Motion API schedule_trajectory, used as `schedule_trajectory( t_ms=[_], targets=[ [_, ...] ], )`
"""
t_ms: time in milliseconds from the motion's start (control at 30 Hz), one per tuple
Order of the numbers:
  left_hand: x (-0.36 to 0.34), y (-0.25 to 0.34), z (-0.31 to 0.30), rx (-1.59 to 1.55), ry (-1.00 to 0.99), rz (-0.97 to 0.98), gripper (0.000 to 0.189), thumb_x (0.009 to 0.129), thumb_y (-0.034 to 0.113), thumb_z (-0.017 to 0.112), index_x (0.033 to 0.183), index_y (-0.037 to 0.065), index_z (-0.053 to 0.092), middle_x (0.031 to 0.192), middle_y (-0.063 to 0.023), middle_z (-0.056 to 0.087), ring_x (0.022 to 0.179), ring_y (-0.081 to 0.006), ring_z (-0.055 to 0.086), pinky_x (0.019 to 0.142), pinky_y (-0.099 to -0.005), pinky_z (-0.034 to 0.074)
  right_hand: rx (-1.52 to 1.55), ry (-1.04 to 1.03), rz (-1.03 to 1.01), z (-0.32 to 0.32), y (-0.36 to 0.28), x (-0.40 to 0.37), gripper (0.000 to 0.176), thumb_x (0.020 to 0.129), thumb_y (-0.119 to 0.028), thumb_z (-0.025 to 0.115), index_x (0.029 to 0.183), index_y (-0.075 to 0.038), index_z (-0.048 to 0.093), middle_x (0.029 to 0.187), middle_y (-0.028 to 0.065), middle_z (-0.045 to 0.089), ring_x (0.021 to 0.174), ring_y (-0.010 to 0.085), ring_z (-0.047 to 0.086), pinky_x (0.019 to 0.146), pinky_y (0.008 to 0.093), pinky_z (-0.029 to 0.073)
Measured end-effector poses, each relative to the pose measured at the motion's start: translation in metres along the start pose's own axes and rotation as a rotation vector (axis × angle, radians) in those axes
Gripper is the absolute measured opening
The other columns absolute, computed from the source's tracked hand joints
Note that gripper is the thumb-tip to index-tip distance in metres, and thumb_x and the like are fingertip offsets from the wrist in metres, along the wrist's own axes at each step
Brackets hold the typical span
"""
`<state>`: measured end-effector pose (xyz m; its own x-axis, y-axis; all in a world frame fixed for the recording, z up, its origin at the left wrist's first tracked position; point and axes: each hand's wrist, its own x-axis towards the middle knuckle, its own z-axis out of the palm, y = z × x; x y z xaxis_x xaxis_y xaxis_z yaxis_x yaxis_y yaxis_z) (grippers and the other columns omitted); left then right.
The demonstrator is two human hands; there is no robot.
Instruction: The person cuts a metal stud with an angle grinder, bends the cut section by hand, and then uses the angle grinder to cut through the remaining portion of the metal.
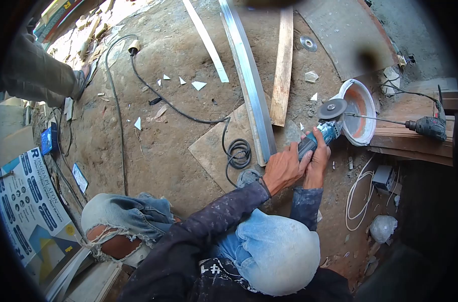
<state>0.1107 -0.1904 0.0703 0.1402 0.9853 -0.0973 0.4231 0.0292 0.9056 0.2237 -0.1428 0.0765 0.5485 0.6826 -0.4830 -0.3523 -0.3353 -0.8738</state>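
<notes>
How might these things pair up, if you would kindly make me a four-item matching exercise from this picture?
1. angle grinder
2. drill
3. coiled black cable
4. loose disc

A. on a tan board
B. right of the wooden plank, on the ground
C. held by left hand and right hand
D. far right, bit pointing left

Pairs: 1-C, 2-D, 3-A, 4-B

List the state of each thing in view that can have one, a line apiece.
Angle grinder: held, cutting disc fitted; running or not, can't tell
Left hand: closed on the grinder's rear
Right hand: closed on the grinder, nearer its disc
Drill: lying on its side, long bit fitted
Round container: open, rim whitened
Spare disc: unmounted, lying flat
Black cable: partly coiled
White cable: loosely looped
</notes>
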Motion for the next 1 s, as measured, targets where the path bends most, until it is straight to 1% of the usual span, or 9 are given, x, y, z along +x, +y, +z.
schedule_trajectory(
  t_ms=[100,167,233,433,500,533,567,667,1000],
  targets=[
    [0.019,-0.011,-0.035,0.095,-0.082,-0.056,0.049,0.104,0.041,0.043,0.091,-0.001,0.064,0.071,-0.0232,0.067,0.064,-0.0431,0.066,0.06,-0.0496,0.05,0.132,-0.221,0.117,-0.026,0.003,0.032,0.037,0.085,-0.026,0.074,0.103,0.005,0.062,0.088,0.0139,0.066,0.074,0.022,0.068,0.065,0.0358,0.059],
    [0.043,-0.039,-0.074,0.063,0.06,-0.233,0.048,0.104,0.041,0.043,0.089,0.001,0.064,0.068,-0.0208,0.065,0.059,-0.0361,0.066,0.058,-0.0457,0.05,0.136,-0.301,0.166,-0.044,-0.011,0.033,0.038,0.084,-0.025,0.072,0.104,0.005,0.062,0.09,0.0148,0.067,0.078,0.0231,0.068,0.068,0.0382,0.061],
    [0.078,-0.078,-0.096,0.018,0.417,-0.129,0.052,0.104,0.047,0.045,0.082,0.003,0.06,0.061,-0.0198,0.063,0.056,-0.0375,0.064,0.059,-0.047,0.049,0.126,-0.404,0.196,-0.061,-0.026,0.03,0.038,0.083,-0.026,0.072,0.103,0.005,0.062,0.089,0.0143,0.067,0.077,0.0231,0.069,0.067,0.0376,0.061],
    [0.138,-0.098,-0.106,-0.057,0.079,-0.266,0.047,0.104,0.046,0.047,0.09,0.002,0.059,0.064,-0.0147,0.065,0.058,-0.028,0.069,0.06,-0.0429,0.052,-0.175,-0.339,0.099,-0.089,-0.027,0.008,0.029,0.085,-0.017,0.073,0.1,0.004,0.062,0.086,0.0115,0.067,0.068,0.0209,0.07,0.059,0.0348,0.06],
    [0.141,-0.104,-0.103,-0.174,-0.036,-0.229,0.046,0.104,0.044,0.048,0.097,0.0,0.059,0.071,-0.0163,0.068,0.059,-0.0294,0.07,0.068,-0.0458,0.054,-0.235,-0.334,0.143,-0.106,-0.024,0.001,0.025,0.085,-0.012,0.073,0.1,0.004,0.062,0.086,0.0117,0.068,0.068,0.0197,0.069,0.058,0.0332,0.059],
    [0.138,-0.095,-0.104,-0.234,-0.015,-0.182,0.044,0.104,0.039,0.049,0.102,-0.004,0.058,0.082,-0.0232,0.069,0.072,-0.0383,0.071,0.077,-0.0497,0.053,-0.326,-0.374,0.105,-0.114,-0.02,-0.004,0.026,0.085,-0.015,0.073,0.1,0.004,0.062,0.087,0.0121,0.069,0.07,0.0192,0.07,0.06,0.0331,0.06],
    [0.141,-0.105,-0.097,-0.234,-0.028,-0.189,0.044,0.104,0.039,0.049,0.102,-0.004,0.058,0.082,-0.0232,0.069,0.072,-0.0383,0.071,0.077,-0.0497,0.053,-0.414,-0.415,0.068,-0.119,-0.015,-0.01,0.028,0.086,-0.019,0.072,0.1,0.003,0.062,0.088,0.0124,0.069,0.072,0.0187,0.07,0.062,0.033,0.06],
    [0.15,-0.127,-0.085,-0.085,0.075,-0.053,0.038,0.103,0.031,0.049,0.109,-0.006,0.055,0.099,-0.0355,0.063,0.101,-0.0541,0.058,0.083,-0.0536,0.047,-0.416,-0.409,0.108,-0.128,-0.006,-0.024,0.028,0.083,-0.007,0.072,0.105,0.005,0.061,0.091,0.0133,0.07,0.074,0.0193,0.07,0.067,0.0307,0.057],
    [0.163,-0.128,-0.09,-0.008,0.056,-0.06,0.036,0.104,0.032,0.047,0.109,-0.003,0.054,0.1,-0.0331,0.063,0.099,-0.0519,0.06,0.083,-0.0527,0.047,-0.572,-0.47,0.071,-0.134,0.015,-0.045,0.022,0.084,-0.008,0.072,0.1,0.003,0.061,0.086,0.0096,0.068,0.072,0.0183,0.069,0.065,0.0304,0.055]
  ],
)
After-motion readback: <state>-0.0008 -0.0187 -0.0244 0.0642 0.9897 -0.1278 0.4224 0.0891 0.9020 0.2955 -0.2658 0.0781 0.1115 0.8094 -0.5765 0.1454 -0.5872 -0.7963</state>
